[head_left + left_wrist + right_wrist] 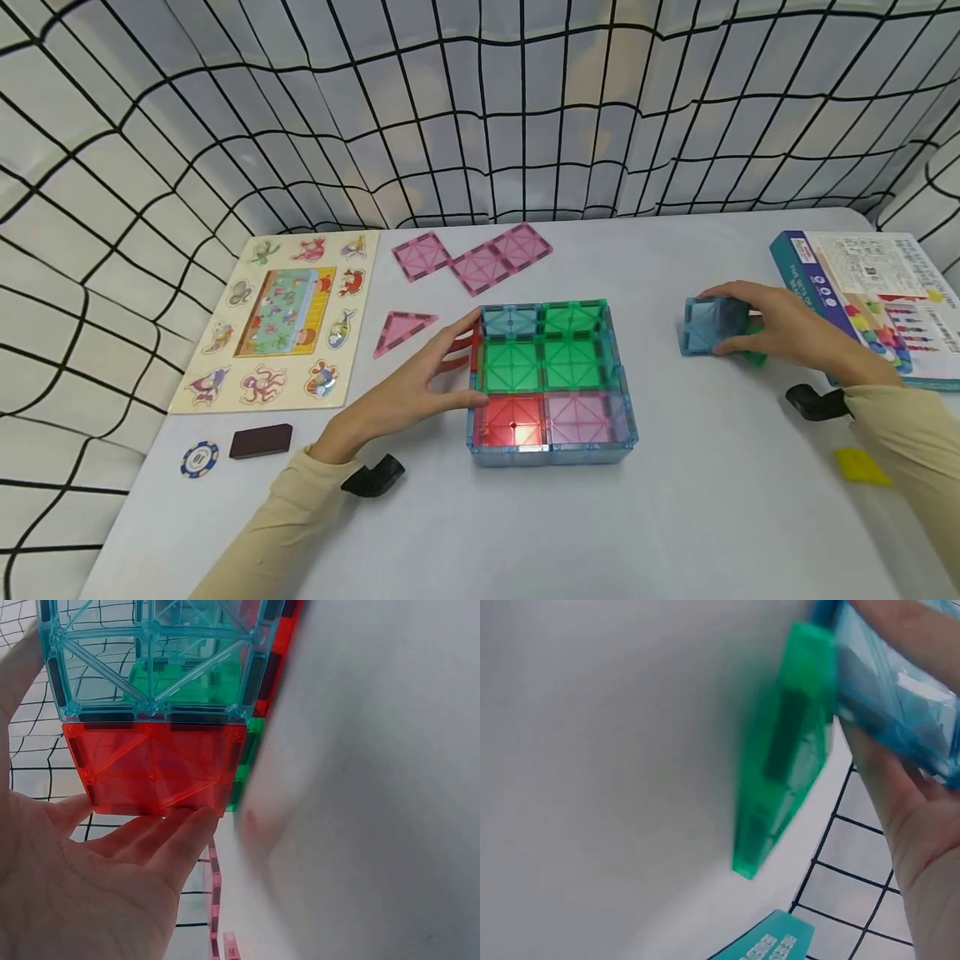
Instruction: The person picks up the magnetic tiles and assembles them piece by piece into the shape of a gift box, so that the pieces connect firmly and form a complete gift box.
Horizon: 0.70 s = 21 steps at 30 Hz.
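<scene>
1. Box of tiles [557, 457]: tinted see-through plastic, smooth and glossy; I get a hard glint off its red tile [513, 421]. Moulded ribs break up the panes.
2. Blue block [702, 325]: same clear plastic, shiny; I catch a white highlight in the right wrist view.
3. Green piece [784, 757]: translucent plastic, smooth-looking though motion-blurred.
4. Pink tiles [480, 268]: translucent plastic, ribbed faces.
5. Puzzle board [213, 333]: smooth printed face; wood or card, I can't tell.
6. Boxed set [911, 267]: smooth printed card, by its look.
7. Tabletop [712, 500]: smooth, mostly matt.
8. Sleeves [255, 533]: soft matt cloth.
9. Netting [522, 125]: thin dark cord.
</scene>
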Available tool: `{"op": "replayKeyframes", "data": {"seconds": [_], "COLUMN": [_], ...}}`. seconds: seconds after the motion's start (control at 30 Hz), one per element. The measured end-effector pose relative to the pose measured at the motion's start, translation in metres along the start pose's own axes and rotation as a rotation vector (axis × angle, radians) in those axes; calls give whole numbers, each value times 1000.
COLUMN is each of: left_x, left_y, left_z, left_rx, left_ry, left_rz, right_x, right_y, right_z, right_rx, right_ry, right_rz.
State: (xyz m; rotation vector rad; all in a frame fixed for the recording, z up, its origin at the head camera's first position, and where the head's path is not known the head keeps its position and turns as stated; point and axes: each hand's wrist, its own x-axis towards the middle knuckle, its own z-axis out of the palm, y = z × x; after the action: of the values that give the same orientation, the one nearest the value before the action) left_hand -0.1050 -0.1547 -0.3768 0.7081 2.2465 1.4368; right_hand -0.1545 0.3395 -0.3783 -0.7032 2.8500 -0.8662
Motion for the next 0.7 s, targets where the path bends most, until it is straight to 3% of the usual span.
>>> {"op": "replayKeyframes", "data": {"seconds": [0.13, 0.33, 0.4, 0.5, 0.6, 0.7], "left_x": [0, -1, -2, -2, -3, -3], "left_y": [-1, -1, -2, -2, -3, -3], "left_z": [1, 1, 1, 1, 2, 4], "left_rx": [-25, -57, -60, -65, -80, -102], "left_ry": [-2, -6, -3, 1, 2, -1], "left_rz": [5, 9, 12, 13, 16, 15], "right_x": [-2, 9, 18, 37, 60, 84], "right_y": [-4, -37, -57, -95, -132, -160], "right_z": [-6, -14, -15, -13, -6, 5], "right_rx": [20, 51, 100, 257, 414, 465], "right_ry": [8, 129, 163, 161, 84, -43], "right_rz": [-79, -181, -152, -24, 77, 102]}}
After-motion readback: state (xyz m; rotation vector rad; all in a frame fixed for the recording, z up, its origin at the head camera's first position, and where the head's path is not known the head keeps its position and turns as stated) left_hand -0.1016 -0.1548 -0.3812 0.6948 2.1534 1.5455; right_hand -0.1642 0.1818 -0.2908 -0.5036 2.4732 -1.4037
